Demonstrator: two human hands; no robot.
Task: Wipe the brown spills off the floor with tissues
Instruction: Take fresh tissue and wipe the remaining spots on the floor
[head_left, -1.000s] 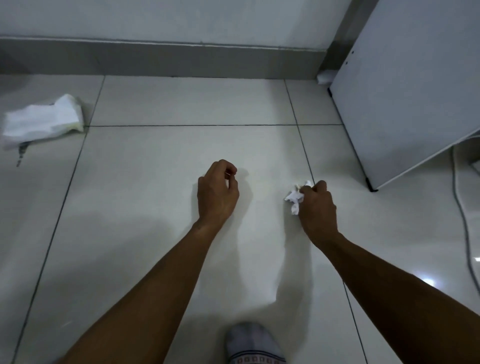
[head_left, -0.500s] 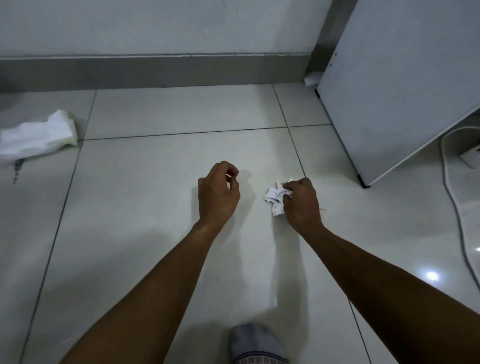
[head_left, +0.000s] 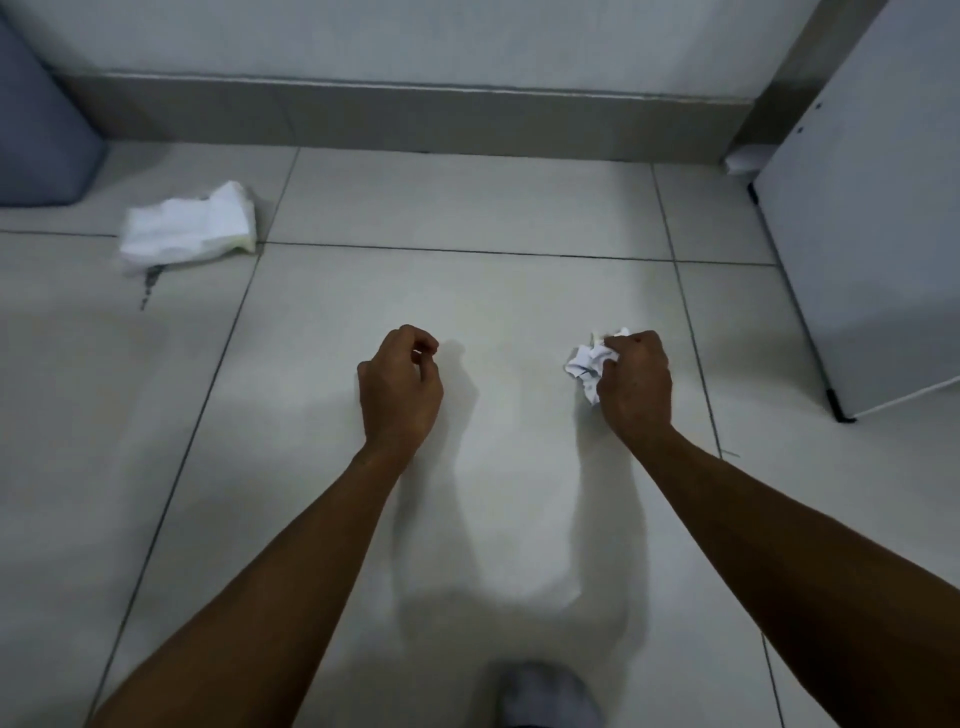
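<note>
My right hand (head_left: 638, 387) grips a crumpled white tissue (head_left: 591, 364) low over the pale tiled floor (head_left: 467, 291), right of centre. My left hand (head_left: 400, 387) hovers about a hand's width to its left, fingers curled in with the thumb against the forefinger, and nothing shows in it. A small dark streak of spill (head_left: 147, 287) marks the floor at the far left, just below a white pack of tissues (head_left: 189, 228). The tile around both hands shows no stain.
A blue-grey bin (head_left: 41, 130) stands in the far left corner against the grey skirting (head_left: 415, 119). A white cabinet (head_left: 878, 234) on a black foot fills the right side. My socked foot (head_left: 545, 693) is at the bottom edge.
My right hand has carried the tissue to the right, away from my left hand. The view has swung left, bringing the bin into sight. My left hand keeps its curled pose.
</note>
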